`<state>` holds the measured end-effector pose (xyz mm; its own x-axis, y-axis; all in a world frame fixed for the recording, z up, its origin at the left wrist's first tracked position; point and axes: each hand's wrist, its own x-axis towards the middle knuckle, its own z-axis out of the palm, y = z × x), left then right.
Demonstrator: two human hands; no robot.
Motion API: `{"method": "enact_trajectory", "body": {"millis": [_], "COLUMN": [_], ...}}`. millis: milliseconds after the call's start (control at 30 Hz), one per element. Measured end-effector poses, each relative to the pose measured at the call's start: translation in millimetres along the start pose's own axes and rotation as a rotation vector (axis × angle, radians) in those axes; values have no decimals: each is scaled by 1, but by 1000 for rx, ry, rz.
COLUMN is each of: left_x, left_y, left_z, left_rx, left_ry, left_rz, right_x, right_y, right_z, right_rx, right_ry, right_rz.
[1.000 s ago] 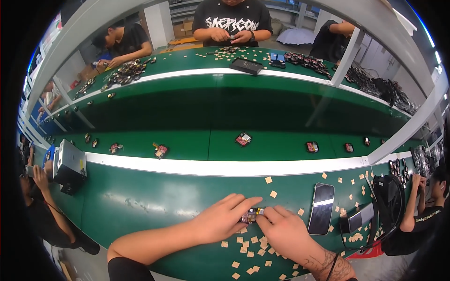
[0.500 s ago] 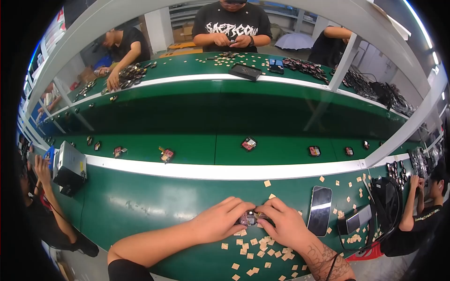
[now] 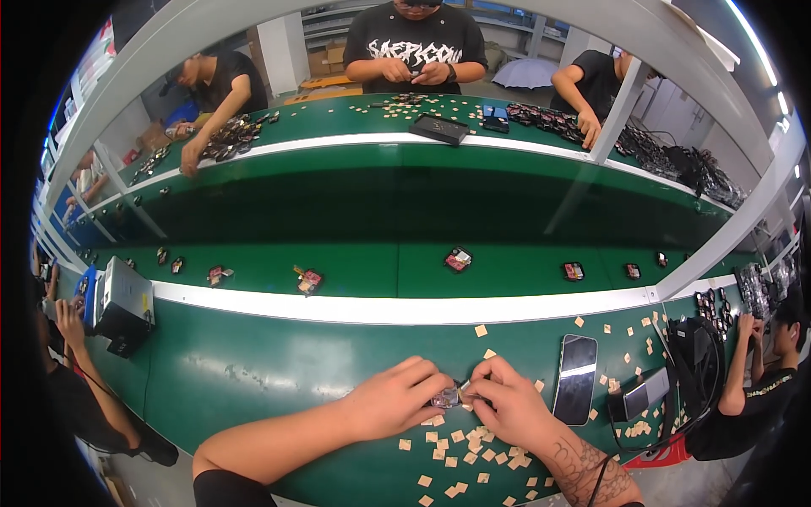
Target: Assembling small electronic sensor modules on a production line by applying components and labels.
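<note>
My left hand (image 3: pixel 390 397) grips a small dark-framed electronic device (image 3: pixel 445 396) with its inside parts showing, held just above the green bench. My right hand (image 3: pixel 505 404) is closed at the device's right edge, thumb and forefinger pinched on a small part there. Fingers hide most of that part, and I cannot make out its kind. Many small beige squares (image 3: pixel 473 437) lie scattered on the bench below and right of my hands.
A phone (image 3: pixel 578 380) lies right of my hand, beside a grey-and-black box (image 3: pixel 639 395) and black cables (image 3: pixel 699 355). Beyond a white rail (image 3: pixel 389 309), open devices (image 3: pixel 458 259) sit on a green belt. A metal box (image 3: pixel 125 296) stands left. Co-workers sit around.
My right fingers have shifted slightly at the device's edge, and the device is tilted differently. Devices on the belt have moved a little right. A co-worker's arm at far right has come down.
</note>
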<state>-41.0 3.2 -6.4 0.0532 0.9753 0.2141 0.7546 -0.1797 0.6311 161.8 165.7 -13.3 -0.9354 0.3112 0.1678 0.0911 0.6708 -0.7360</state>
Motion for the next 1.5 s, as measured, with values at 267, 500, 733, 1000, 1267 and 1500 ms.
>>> {"method": "enact_trajectory", "body": {"millis": [267, 500, 733, 1000, 1267, 1500], "left_x": [0, -1, -2, -2, -3, -3], "left_y": [-2, 0, -2, 0, 0, 0], "left_z": [1, 0, 3, 4, 3, 4], "left_rx": [5, 92, 149, 186, 197, 155], "left_ry": [-2, -10, 10, 56, 56, 64], "left_rz": [39, 58, 99, 161, 138, 103], "right_x": [11, 6, 6, 9, 12, 10], "right_y": [-15, -15, -9, -5, -15, -19], "right_z": [-3, -3, -5, -20, -3, 4], "right_rx": [-13, -92, 56, 52, -141, -69], "right_ry": [40, -37, -64, -123, -46, 1], "right_rz": [60, 121, 171, 70, -101, -40]}}
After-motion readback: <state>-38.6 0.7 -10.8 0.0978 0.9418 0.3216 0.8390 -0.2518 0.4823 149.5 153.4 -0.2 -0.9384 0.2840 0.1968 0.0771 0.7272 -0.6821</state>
